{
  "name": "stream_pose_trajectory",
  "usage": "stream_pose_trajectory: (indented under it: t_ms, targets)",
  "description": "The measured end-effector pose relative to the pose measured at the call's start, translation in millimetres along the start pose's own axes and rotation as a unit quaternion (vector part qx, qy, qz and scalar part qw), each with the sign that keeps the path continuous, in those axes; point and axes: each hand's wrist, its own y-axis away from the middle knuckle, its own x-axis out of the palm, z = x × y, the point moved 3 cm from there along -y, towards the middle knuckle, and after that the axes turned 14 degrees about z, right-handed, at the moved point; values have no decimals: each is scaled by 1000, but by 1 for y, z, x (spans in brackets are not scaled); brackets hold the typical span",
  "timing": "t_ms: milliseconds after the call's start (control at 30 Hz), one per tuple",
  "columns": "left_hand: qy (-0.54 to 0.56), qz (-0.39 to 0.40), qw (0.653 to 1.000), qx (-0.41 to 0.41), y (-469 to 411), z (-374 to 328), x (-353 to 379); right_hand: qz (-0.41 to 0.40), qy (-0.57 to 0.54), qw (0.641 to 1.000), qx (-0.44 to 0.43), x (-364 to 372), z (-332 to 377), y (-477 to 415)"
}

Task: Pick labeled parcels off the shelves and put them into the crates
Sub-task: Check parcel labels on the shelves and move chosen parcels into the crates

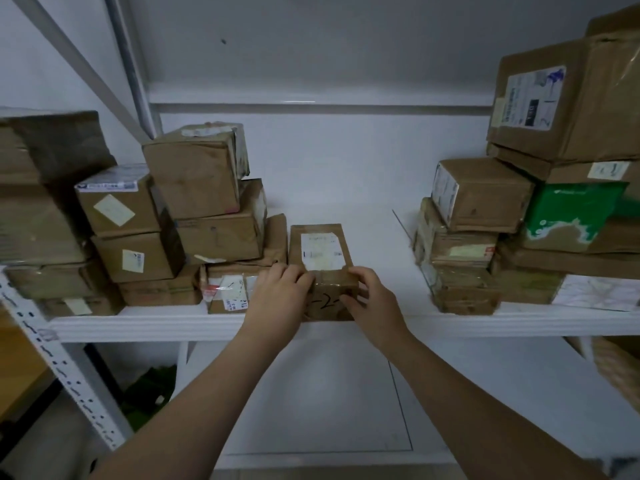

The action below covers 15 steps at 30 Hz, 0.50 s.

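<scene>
A small brown parcel (322, 247) with a white label on top sits at the front edge of the white shelf (145, 323), near its middle, its near end just over the lip. Both hands are on that near end. The left hand (277, 292) curls its fingers over the left top edge, and the right hand (374, 303) curls round the right corner with the thumb on the front face, so both grip the parcel. It looks to be resting on the shelf, not yet lifted. The pick seems only just begun. A pile of labeled boxes (194, 174) crowds the shelf's left end and touches the parcel's left side. Another pile (481, 195), with a green parcel (575, 209) in it, fills the right end. No crate is clearly in view, so much of the work appears to remain.
</scene>
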Motion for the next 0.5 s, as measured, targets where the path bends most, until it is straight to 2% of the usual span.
stream_pose_trajectory:
  t_ms: [100, 267, 500]
  targets:
    - [-6, -13, 1000, -9, -1, 4, 5, -24, 21, 999, -6, 4, -4, -7]
    - [21, -43, 999, 10, -3, 4, 1, -3, 120, 993, -17, 1, 0, -7]
    - [73, -131, 986, 75, -30, -33, -32, -122, 189, 972, -68, -63, 23, 21]
